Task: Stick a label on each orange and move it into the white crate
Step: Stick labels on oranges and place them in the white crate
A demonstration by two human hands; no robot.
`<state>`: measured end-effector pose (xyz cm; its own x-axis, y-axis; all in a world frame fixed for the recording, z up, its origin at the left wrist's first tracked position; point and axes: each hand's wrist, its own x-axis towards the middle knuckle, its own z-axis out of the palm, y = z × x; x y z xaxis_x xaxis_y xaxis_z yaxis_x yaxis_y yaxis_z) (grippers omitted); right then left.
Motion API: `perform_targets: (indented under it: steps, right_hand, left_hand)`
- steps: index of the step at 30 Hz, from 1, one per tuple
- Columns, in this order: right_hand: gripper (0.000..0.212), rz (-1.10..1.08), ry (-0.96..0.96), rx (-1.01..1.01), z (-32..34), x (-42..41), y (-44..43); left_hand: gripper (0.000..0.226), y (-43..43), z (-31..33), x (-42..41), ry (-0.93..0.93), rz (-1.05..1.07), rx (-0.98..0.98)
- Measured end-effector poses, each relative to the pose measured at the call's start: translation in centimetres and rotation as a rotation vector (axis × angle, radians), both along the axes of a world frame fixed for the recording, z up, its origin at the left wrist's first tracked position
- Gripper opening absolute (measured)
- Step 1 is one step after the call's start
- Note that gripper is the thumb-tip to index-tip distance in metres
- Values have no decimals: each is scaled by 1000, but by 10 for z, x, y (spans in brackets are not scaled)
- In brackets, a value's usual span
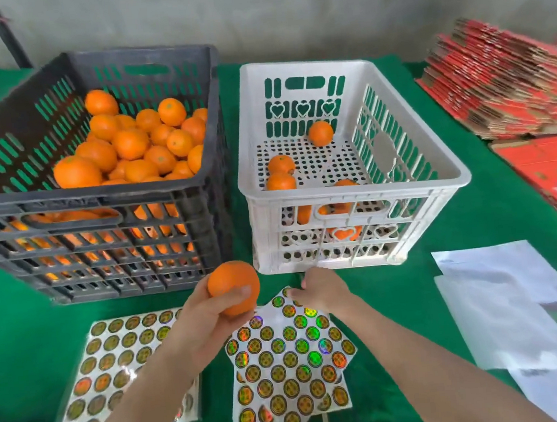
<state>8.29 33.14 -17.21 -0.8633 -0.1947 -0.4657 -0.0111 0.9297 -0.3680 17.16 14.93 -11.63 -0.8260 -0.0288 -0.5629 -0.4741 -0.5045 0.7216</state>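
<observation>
Station inspected from the head view. The left hand [209, 321] gripped one orange [233, 287], fingers and thumb curled round it. It was held above the green tabletop [12, 335], just in front of the gap between the two crates. No label was visible on the side of the fruit that faced the camera.

The right hand [323, 291] lay over the far corner of the fanned label sheets [290, 361] with its fingers bent down onto the paper. Whether they pinched a label could not be determined.

The sheets carried rows of round holographic labels. Their print was too small to read. A second label pack [115, 359] in clear wrap lay to the left, partly under the left forearm.

The white crate [353, 191] stood at right and contained four visible loose oranges [321, 133], with heart-shaped cut-outs in its walls. The black crate [83, 194] stood beside it at left, heaped with oranges.

White papers [514, 308] lay at the right edge, their text illegible. Flattened red cartons [512, 89] were stacked beyond them, and the printing there was also unreadable.
</observation>
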Motion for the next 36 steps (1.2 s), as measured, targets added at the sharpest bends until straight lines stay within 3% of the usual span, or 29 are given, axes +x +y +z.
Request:
perform_targets:
  steps: [4,10,13,15,18,21,26,31,32,34,36]
  right_hand:
    - [38,-33,9,93,-5,-4,-11]
    - [41,-26,-72,65,-2,-1,-12]
    - [30,-50,20,-143,5,4,-8]
    - [21,-171,66,-417,12,10,-1]
    - [30,-393,-8,-724,22,19,7]
    - [15,-530,-114,-884,27,27,11]
    - [8,-740,-90,-974,29,34,17]
    - [13,-725,-5,-987,30,47,18]
    - [15,-682,58,-948,31,51,18]
    - [28,-487,410,-704,36,61,18]
    - [21,-233,735,-576,42,73,16]
  left_hand:
    - [82,-2,-7,0,-18,-15,-48]
    - [88,-2,-19,3,-78,-58,-121]
    - [94,-3,-22,5,-50,-112,-155]
    - [98,-5,-19,4,-20,-149,-193]
    - [108,-8,-15,1,1,-208,-208]
    - [103,-11,-11,2,59,-269,-214]
    - [118,-16,-16,8,72,-219,9]
    - [113,-7,-15,10,96,-255,73]
    - [110,-4,-15,9,102,-249,65]
    - [96,0,-14,8,132,-243,55]
    - [85,1,-13,9,166,-238,55]
